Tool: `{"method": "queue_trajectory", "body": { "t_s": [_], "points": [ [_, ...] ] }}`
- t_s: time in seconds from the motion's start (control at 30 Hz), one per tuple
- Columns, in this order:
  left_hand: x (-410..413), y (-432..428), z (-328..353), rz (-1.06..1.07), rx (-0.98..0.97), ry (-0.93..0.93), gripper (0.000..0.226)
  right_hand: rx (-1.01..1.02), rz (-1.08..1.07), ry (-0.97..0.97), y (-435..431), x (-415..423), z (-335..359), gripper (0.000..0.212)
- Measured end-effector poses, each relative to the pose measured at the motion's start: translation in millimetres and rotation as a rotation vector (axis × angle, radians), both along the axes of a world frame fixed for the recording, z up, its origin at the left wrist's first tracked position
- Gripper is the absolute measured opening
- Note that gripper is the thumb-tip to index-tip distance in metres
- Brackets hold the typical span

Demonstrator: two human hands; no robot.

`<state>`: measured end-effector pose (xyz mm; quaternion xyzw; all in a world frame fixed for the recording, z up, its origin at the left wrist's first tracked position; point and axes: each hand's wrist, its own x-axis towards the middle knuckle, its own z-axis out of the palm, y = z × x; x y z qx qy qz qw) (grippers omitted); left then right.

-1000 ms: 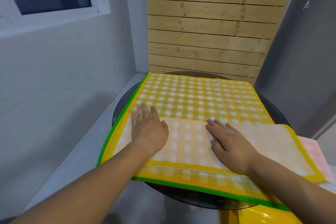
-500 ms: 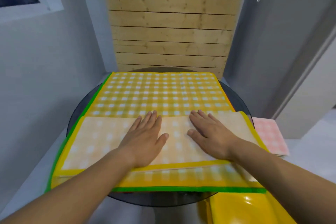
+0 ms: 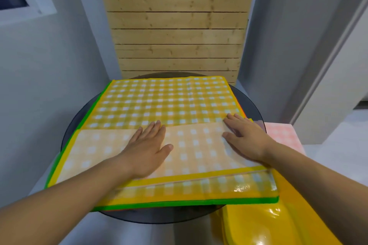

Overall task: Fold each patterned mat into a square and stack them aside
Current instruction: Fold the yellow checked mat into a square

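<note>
Yellow checked mat (image 3: 163, 101) lies spread on a round dark counter (image 3: 159, 216) and covers most of it. A green border (image 3: 179, 204) shows along the near and left sides; I cannot tell whether it belongs to this mat or to a layer under it.

A pale folded-over band (image 3: 191, 145) lies across the near part of the mat, with its long axis running left to right across the body.

Left grip (image 3: 148, 150): fingers straight and close together, palm down, pressing the band near its middle. It grasps nothing.

Right grip (image 3: 244, 139): fingers straight and slightly spread, flat on the band's right end, fingertips at its far right corner. It also grasps nothing.

1 pink checked mat (image 3: 282, 137) lies off to the right, beyond the counter's rim. A glossy yellow thing (image 3: 264, 225) sits near right; what it is I cannot tell.

Judgement: this is an early fold, being pressed flat, and the mat is not yet a square.

Key relation: the band's left end is uncovered, well to the left of the left grip, which is the nearer hand. The right end is already under the right grip. Any sweep or second fold would run along that left-right axis.
</note>
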<state>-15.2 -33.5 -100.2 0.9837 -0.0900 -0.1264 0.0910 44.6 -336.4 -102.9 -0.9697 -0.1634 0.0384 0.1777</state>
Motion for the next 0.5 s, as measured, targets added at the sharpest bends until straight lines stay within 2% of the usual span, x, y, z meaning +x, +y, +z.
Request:
{"method": "queue_trajectory", "body": {
  "t_s": [0.1,0.2,0.3,0.37,0.5],
  "points": [
    [9.0,5.1,15.3,0.014,-0.048,-0.032,0.071,-0.036,0.002,-0.028,7.1,-2.0,6.1,0.06],
    [26.9,15.5,31.6,0.033,-0.078,-0.127,0.051,0.011,0.023,-0.122,29.1,-16.1,18.5,0.054],
    [38.2,22.8,42.0,0.088,-0.138,-0.039,0.03,0.13,0.118,-0.132,57.7,-36.7,28.8,0.049],
    [43.2,24.2,45.4,0.088,-0.161,0.016,0.019,0.136,0.199,-0.124,73.1,-47.2,32.1,0.048],
    [54.6,29.5,48.9,0.068,-0.193,0.073,0.022,0.133,0.257,-0.117,85.0,-57.2,35.1,0.047]
  ]
}}
